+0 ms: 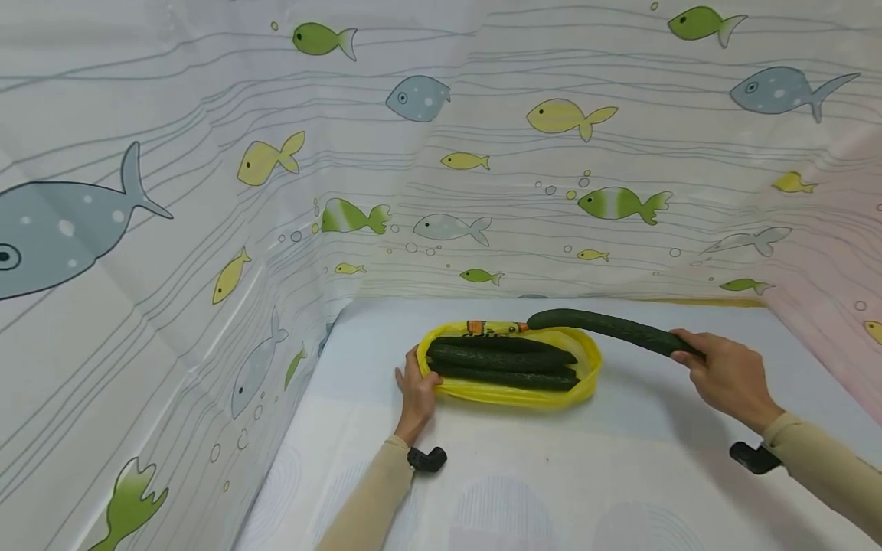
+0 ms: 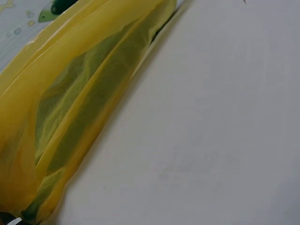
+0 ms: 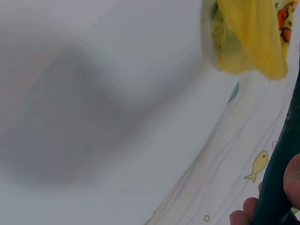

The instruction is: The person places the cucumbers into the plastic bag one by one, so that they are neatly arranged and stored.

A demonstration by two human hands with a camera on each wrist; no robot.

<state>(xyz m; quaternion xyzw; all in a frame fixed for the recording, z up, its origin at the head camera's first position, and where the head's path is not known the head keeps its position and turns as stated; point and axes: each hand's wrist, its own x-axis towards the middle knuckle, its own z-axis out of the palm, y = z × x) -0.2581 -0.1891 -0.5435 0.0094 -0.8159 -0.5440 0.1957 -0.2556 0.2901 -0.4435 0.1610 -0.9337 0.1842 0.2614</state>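
Note:
A long dark green cucumber (image 1: pixel 613 327) is gripped near its right end by my right hand (image 1: pixel 730 376). Its far tip hangs over the back rim of a yellow plastic bag (image 1: pixel 524 396). Inside the bag's wide mouth lie several more cucumbers (image 1: pixel 503 357), side by side. My left hand (image 1: pixel 416 390) holds the bag's left edge, thumb on the rim. In the left wrist view the thin yellow film (image 2: pixel 93 89) shows green shapes through it; the hand itself is out of that view. The right wrist view shows fingers (image 3: pixel 251 206) curled round the held cucumber (image 3: pixel 276 183).
A white table (image 1: pixel 496 474) with pale printed patterns lies under the bag. Fish-printed sheeting (image 1: pixel 496 176) rises behind it and along both sides. Dark wrist cameras (image 1: pixel 427 459) are strapped to both forearms.

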